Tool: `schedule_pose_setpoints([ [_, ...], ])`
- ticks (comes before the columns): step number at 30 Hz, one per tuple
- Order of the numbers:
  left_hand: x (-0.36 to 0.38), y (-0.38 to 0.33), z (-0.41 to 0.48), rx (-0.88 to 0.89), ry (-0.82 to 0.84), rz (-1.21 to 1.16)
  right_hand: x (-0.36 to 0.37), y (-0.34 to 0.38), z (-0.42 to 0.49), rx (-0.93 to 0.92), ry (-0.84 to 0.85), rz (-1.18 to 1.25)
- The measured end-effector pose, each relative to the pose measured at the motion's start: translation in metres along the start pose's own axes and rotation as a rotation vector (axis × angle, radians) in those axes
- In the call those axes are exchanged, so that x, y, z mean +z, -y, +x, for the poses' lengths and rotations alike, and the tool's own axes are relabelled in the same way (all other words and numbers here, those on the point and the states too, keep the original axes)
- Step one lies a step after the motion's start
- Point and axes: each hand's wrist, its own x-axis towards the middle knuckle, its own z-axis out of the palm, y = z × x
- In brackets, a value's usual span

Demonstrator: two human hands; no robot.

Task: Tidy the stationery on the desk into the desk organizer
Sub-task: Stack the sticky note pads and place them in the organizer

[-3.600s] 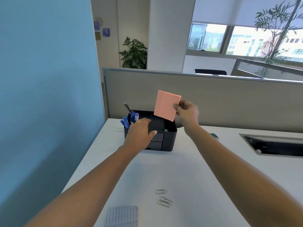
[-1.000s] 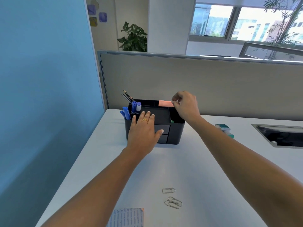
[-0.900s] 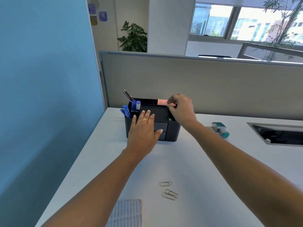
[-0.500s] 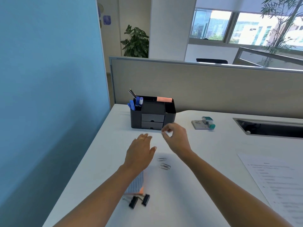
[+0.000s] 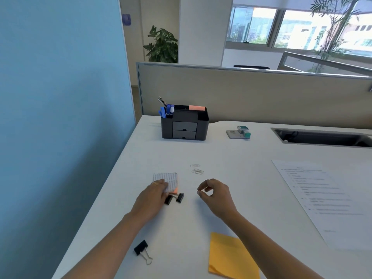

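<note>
Desk organizer (image 5: 184,127): I see it upright at the back left of the desk (image 5: 231,154), just in front of the beige divider (image 5: 261,97) and near the desk's left edge, both drawers closed.
In the organizer: a pink sticky pad (image 5: 196,107) on edge in the rear slot, blue markers (image 5: 170,110) and pencils (image 5: 162,102) in the left compartment.
Left hand (image 5: 150,198): well in front of the organizer, released and flat, fingers lying on the near corner of a lined pad (image 5: 168,179).
Right hand (image 5: 216,195): in front of the organizer and slightly right, loosely clenched, thumb and forefinger curled into a ring; I see nothing between them.
Between the hands: two black binder clips (image 5: 175,198), just beside the left thumb.
Paper clips (image 5: 197,170): on the desk between the organizer and the right hand, apart from both.
Left edge: a third binder clip (image 5: 142,249) lies far in front of the organizer, close to that edge, which runs along the blue wall (image 5: 60,117).
Open room: a wide band of desk top runs from the organizer's front to the paper clips.
Right of the organizer: a small teal-tipped item (image 5: 239,132), then a recessed cable tray (image 5: 322,136).
Front right of the organizer: a printed sheet (image 5: 322,198) and an orange sticky pad (image 5: 231,256).
</note>
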Motion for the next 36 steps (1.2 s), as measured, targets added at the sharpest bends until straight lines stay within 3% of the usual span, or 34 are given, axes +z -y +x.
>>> schedule_pose_setpoints([
  [11, -0.005, 0.01, -0.021, 0.084, -0.04, 0.088, -0.012, -0.002, -0.078, -0.023, 0.095, -0.072],
  [19, -0.009, 0.011, -0.021, 0.031, -0.011, 0.143, -0.026, 0.006, -0.107, -0.091, 0.32, -0.462],
  [29, -0.027, 0.012, -0.014, 0.015, 0.067, 0.21, -0.019, -0.002, -0.108, -0.175, 0.436, -0.355],
  [36, -0.035, 0.017, -0.011, 0.018, 0.153, 0.187, -0.027, -0.005, -0.091, -0.237, 0.628, -0.242],
])
